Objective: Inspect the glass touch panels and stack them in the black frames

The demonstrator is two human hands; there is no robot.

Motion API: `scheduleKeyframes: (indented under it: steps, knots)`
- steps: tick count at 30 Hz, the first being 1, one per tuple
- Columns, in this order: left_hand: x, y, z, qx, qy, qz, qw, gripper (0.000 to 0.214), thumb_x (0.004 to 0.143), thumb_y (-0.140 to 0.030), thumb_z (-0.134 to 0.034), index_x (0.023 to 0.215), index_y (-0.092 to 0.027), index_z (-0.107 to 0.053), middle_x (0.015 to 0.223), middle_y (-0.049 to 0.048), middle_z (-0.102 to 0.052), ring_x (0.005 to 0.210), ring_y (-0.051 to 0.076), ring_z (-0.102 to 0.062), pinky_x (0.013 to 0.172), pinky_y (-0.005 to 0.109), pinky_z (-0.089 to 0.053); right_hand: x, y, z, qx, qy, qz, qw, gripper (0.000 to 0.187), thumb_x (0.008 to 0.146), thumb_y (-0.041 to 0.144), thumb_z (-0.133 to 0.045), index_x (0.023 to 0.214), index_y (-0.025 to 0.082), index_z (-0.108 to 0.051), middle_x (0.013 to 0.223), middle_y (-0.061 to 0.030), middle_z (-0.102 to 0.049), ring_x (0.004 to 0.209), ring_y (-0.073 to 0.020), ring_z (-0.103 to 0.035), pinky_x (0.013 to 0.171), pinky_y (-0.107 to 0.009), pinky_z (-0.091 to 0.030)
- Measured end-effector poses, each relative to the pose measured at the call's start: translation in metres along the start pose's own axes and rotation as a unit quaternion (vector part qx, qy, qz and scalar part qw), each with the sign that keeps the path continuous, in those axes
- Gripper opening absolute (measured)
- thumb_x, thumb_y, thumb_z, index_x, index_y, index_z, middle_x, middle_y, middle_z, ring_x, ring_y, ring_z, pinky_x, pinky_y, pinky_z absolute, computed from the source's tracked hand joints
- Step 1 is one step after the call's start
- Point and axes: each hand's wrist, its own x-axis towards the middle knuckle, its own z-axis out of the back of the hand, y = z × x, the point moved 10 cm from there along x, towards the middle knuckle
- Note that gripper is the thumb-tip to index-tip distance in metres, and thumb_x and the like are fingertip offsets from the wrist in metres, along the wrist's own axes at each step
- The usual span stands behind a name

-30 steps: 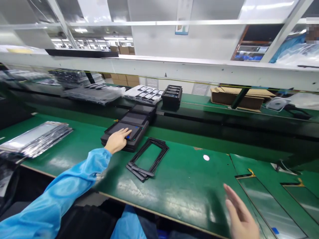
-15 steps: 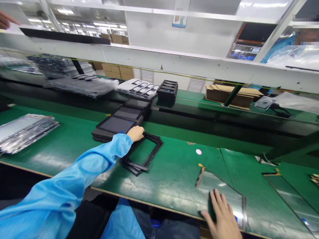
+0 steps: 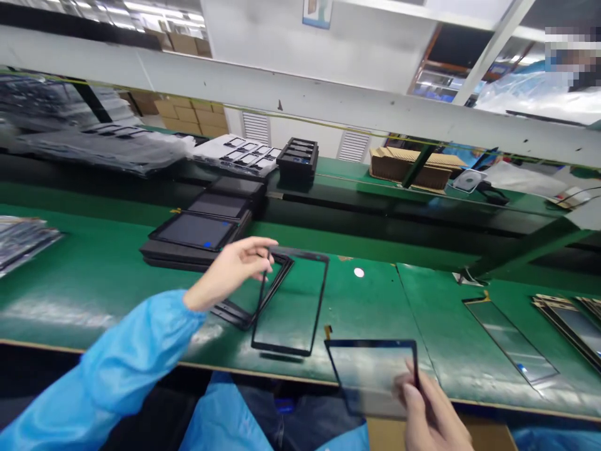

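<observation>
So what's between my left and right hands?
In the head view: the thin black frame held by your left hand, then the glass panel held by your right hand, with green workbench showing between them.

Brown cardbd stack (image 3: 390, 164) on green shelf (image 3: 335, 168); brown cardbd boxes (image 3: 188, 117) L of white louvred vents (image 3: 256, 129); blue-edged rect. pic (image 3: 317, 14) above.

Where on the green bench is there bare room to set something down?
One bare patch lies between the foil stack and the black trays; another between the white dot and the glass sheet lying at right. It is crowded around the loose frames, by the left hand.
</observation>
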Motion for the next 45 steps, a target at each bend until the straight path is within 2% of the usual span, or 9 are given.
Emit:
scheduleKeyframes:
  steps: [2,4,6,8,19,25,30,34,45]
  knots:
    - [-0.022,0.000,-0.029,-0.049,0.020,-0.016,0.998,0.045,0.081,-0.029,-0.082,0.125,-0.021,-0.078,0.091,0.0043,-0.075,0.078,0.018,-0.073,0.066,0.027,-0.063,-0.004,-0.010,-0.035,0.117,0.029,-0.148,0.982,0.036,0.094,0.045,-0.078,0.120,0.021,-0.080,0.077,-0.0026,-0.074,0.054,-0.0166,-0.066,0.050,-0.027,-0.054]
    - [-0.039,0.002,-0.048,-0.061,0.021,-0.035,0.997,0.041,0.082,-0.026,-0.082,0.123,-0.021,-0.081,0.089,0.0053,-0.075,0.078,0.019,-0.072,0.067,0.027,-0.063,-0.012,-0.008,-0.072,0.205,0.071,-0.233,0.948,0.055,0.087,0.049,-0.085,0.134,0.023,-0.073,0.080,0.0003,-0.071,0.051,-0.0129,-0.061,0.045,-0.024,-0.049]
    - [-0.050,0.003,-0.055,-0.058,0.008,-0.055,0.997,0.036,0.083,-0.024,-0.081,0.119,-0.022,-0.084,0.091,0.0062,-0.075,0.082,0.019,-0.071,0.071,0.026,-0.063,-0.018,-0.001,-0.095,0.255,0.097,-0.260,0.926,0.066,0.080,0.048,-0.091,0.138,0.024,-0.070,0.085,0.0008,-0.069,0.053,-0.0119,-0.061,0.045,-0.022,-0.048]
    - [-0.056,0.002,-0.057,-0.049,-0.002,-0.074,0.996,0.033,0.085,-0.022,-0.081,0.117,-0.025,-0.086,0.091,0.0052,-0.073,0.083,0.019,-0.071,0.072,0.025,-0.062,-0.022,0.001,-0.103,0.272,0.105,-0.267,0.919,0.065,0.078,0.048,-0.092,0.135,0.025,-0.071,0.086,0.0009,-0.068,0.055,-0.0119,-0.061,0.046,-0.023,-0.049]
    - [-0.071,-0.020,-0.062,-0.004,0.019,-0.140,0.990,0.038,0.088,-0.013,-0.077,0.118,-0.034,-0.086,0.089,0.0029,-0.073,0.081,0.014,-0.069,0.069,0.017,-0.058,-0.024,-0.013,-0.107,0.280,0.116,-0.258,0.917,0.064,0.082,0.045,-0.090,0.140,0.024,-0.070,0.089,-0.0020,-0.068,0.057,-0.0132,-0.062,0.046,-0.024,-0.053]
    - [-0.071,0.005,-0.073,-0.114,0.030,-0.039,0.992,0.034,0.085,-0.023,-0.084,0.119,-0.028,-0.086,0.094,0.0060,-0.075,0.078,0.017,-0.068,0.064,0.022,-0.061,-0.026,0.003,-0.105,0.264,0.094,-0.241,0.929,0.067,0.084,0.043,-0.088,0.145,0.024,-0.065,0.091,-0.0021,-0.069,0.065,-0.0141,-0.064,0.052,-0.024,-0.056]
    - [-0.074,0.027,-0.082,-0.167,0.032,0.047,0.984,0.047,0.080,-0.036,-0.090,0.123,-0.020,-0.083,0.087,0.0085,-0.078,0.076,0.020,-0.071,0.063,0.026,-0.064,-0.031,0.007,-0.107,0.250,0.103,-0.255,0.928,0.069,0.086,0.043,-0.086,0.149,0.027,-0.063,0.093,-0.0017,-0.070,0.068,-0.0143,-0.064,0.055,-0.024,-0.056]
    - [-0.076,0.035,-0.085,-0.188,0.028,0.075,0.979,0.050,0.079,-0.037,-0.091,0.125,-0.020,-0.082,0.085,0.0072,-0.077,0.075,0.019,-0.073,0.061,0.024,-0.064,-0.034,0.007,-0.109,0.233,0.113,-0.271,0.927,0.069,0.087,0.044,-0.085,0.150,0.029,-0.062,0.094,-0.0004,-0.070,0.068,-0.0141,-0.064,0.055,-0.024,-0.056]
    - [-0.076,0.052,-0.086,-0.217,0.019,0.100,0.971,0.049,0.081,-0.033,-0.091,0.127,-0.022,-0.079,0.102,0.0094,-0.082,0.086,0.022,-0.080,0.061,0.021,-0.063,-0.037,-0.007,-0.115,0.223,0.143,-0.269,0.926,0.071,0.089,0.037,-0.083,0.154,0.026,-0.057,0.096,-0.0014,-0.070,0.068,-0.0139,-0.067,0.056,-0.024,-0.058]
